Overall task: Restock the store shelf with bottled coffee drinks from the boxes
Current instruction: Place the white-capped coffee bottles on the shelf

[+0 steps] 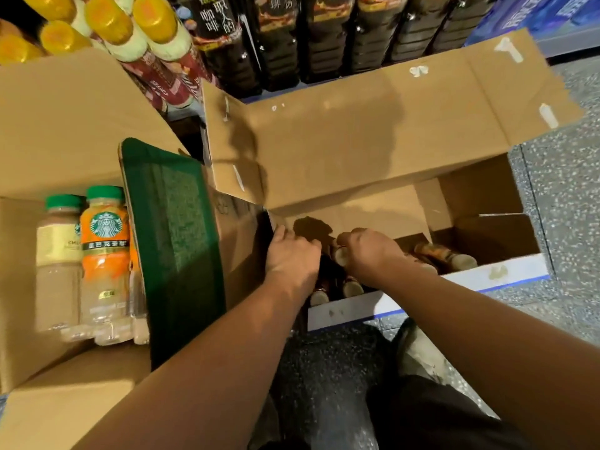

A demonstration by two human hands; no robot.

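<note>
An open cardboard box sits on the floor in front of me, with several brown coffee bottles lying inside. My right hand grips a pale-capped bottle at the box's left end. My left hand reaches into the same corner with curled fingers; what they hold is hidden. A second box at left holds green-capped coffee bottles. The shelf above carries yellow-capped bottles and dark coffee bottles.
A large cardboard flap stands up between the box and the shelf. A green flap rises between the two boxes. Blue cartons sit at the top right. Speckled floor lies to the right. My legs are below.
</note>
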